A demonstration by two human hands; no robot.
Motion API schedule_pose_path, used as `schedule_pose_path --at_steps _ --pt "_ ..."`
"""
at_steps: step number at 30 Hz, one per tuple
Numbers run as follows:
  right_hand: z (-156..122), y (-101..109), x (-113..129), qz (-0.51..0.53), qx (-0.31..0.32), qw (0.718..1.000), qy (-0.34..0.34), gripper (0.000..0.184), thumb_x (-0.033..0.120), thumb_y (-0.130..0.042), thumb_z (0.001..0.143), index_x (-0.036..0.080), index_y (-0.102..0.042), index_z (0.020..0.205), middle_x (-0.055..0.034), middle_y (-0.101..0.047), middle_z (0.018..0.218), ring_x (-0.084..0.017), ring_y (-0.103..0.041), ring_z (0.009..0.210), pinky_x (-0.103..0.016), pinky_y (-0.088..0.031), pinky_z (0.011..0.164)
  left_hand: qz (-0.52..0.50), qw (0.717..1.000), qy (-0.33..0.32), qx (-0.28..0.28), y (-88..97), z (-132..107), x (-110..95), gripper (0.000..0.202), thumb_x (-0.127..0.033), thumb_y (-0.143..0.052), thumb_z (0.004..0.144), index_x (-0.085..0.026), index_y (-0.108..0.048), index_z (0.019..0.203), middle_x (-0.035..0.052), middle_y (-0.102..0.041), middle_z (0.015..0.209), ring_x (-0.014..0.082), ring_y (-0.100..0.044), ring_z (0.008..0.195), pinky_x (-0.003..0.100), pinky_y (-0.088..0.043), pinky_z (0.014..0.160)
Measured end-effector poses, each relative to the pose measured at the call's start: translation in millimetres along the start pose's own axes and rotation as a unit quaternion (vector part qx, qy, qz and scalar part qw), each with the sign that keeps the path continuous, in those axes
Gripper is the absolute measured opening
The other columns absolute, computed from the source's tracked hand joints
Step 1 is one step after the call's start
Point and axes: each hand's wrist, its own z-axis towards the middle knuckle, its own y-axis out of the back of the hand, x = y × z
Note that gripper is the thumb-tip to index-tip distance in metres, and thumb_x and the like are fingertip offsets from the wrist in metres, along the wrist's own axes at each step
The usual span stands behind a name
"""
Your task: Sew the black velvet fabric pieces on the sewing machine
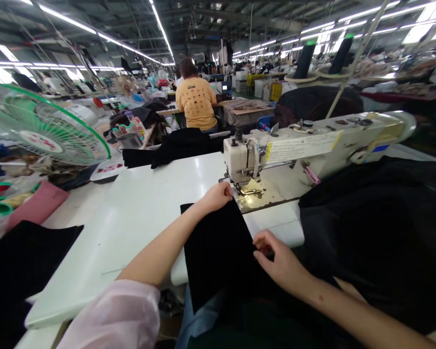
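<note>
Just before the sewing mach. [240,160], blk cloth [218,247] lies partly on the white table [156,208], lower part past its edge. L hand [218,196], close by mach., pinches cloth's top corner; R hand [278,259], farther from mach., has fingertips at cloth's R edge, can't tell if clamped. Green-rimmed fan [41,140]: well L of mach.

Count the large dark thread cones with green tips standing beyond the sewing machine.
2. Both are at the upper right, beyond the sewing machine: the left cone and, beside it, the right cone. Others may be hidden in the cluttered background.
</note>
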Motion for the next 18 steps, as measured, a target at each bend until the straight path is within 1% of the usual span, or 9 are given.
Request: schedule_pose_path --at_steps 2,4,8,10,13,15,18 --pt "-8 3 -5 -0.055 0.036 0.996 0.054 0.014 0.013 -0.051 0.087 0.023 -0.059 0.091 -0.0013 -0.065 0.083 -0.018 -0.063 0.078 -0.032 -0.051 0.073 0.009 1.000 -0.004 -0.004 -17.6 1 3 0.020 -0.008 -0.069 0.060 -0.021 -0.053 0.059 -0.0050 -0.056 0.058 0.0135 -0.050 0.058 0.027 -0.038 0.060" --pt "-10 10 -11 -0.089 0.058 0.989 0.098 0.014 0.011 -0.052 0.089 0.023 -0.060 0.091 -0.0025 -0.067 0.086 -0.019 -0.065 0.081 -0.032 -0.053 0.074 0.011 1.000 -0.006 -0.011 -26.3 -1 7 0.019 -0.011 -0.069 0.063 -0.021 -0.053 0.061 -0.0045 -0.057 0.060 0.0136 -0.052 0.060 0.026 -0.039 0.060" --pt "-7 24 -19 -0.153 0.080 0.966 0.192 0.022 0.006 -0.051 0.090 0.022 -0.061 0.101 -0.0047 -0.071 0.093 -0.020 -0.068 0.086 -0.033 -0.055 0.078 0.009 1.000 -0.008 -0.023 -26.3 -6 10 0.015 -0.009 -0.061 0.068 -0.021 -0.053 0.066 -0.0033 -0.058 0.064 0.0136 -0.054 0.061 0.026 -0.041 0.061" --pt "-5 28 -19 -0.190 0.086 0.951 0.230 0.023 0.005 -0.049 0.091 0.021 -0.062 0.102 -0.0050 -0.071 0.092 -0.019 -0.067 0.083 -0.033 -0.055 0.076 0.011 1.000 -0.006 -0.026 -25.3 -5 11 0.014 -0.008 -0.058 0.068 -0.021 -0.053 0.066 -0.0030 -0.059 0.064 0.0137 -0.054 0.062 0.026 -0.042 0.061" --pt "0 28 -17 -0.258 0.069 0.928 0.261 0.020 0.006 -0.050 0.091 0.021 -0.064 0.096 -0.0054 -0.068 0.087 -0.020 -0.064 0.079 -0.033 -0.053 0.069 0.016 0.999 0.001 -0.034 -26.5 5 12 0.014 -0.009 -0.060 0.067 -0.021 -0.052 0.067 -0.0029 -0.058 0.064 0.0141 -0.055 0.063 0.026 -0.042 0.061" --pt "4 26 -17 -0.295 0.043 0.914 0.273 0.019 0.007 -0.052 0.090 0.020 -0.065 0.092 -0.0062 -0.067 0.088 -0.022 -0.063 0.080 -0.035 -0.052 0.069 0.020 0.999 0.007 -0.040 -28.3 14 14 0.016 -0.011 -0.062 0.065 -0.021 -0.051 0.068 -0.0032 -0.058 0.064 0.0139 -0.055 0.062 0.026 -0.041 0.060" --pt "8 22 -18 -0.292 0.023 0.915 0.279 0.020 0.006 -0.052 0.089 0.020 -0.065 0.092 -0.0067 -0.069 0.092 -0.023 -0.064 0.087 -0.037 -0.052 0.076 0.029 0.998 0.013 -0.045 -30.1 24 15 0.018 -0.012 -0.064 0.064 -0.021 -0.050 0.070 -0.0041 -0.057 0.062 0.0130 -0.053 0.058 0.026 -0.038 0.057"
